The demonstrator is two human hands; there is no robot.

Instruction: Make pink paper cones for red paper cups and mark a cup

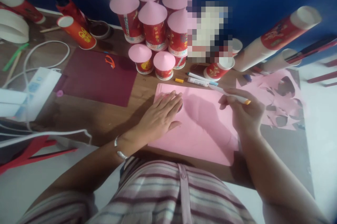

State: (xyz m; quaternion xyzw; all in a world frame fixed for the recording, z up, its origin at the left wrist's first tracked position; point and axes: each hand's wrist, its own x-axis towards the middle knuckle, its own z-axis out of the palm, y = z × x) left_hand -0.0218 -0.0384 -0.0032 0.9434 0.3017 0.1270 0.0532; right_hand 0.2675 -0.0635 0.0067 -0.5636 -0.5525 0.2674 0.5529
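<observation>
Pink paper near counter's front edge: left hand flat, grasping nothing, over dark disc; right hand pinching pen. Probably tracing; calls for steady pressure.

Free room over pink paper, cups beyond

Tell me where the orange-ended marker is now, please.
In the head view, the orange-ended marker is right of centre, in the right hand, near the upper right of the pink paper.
</observation>
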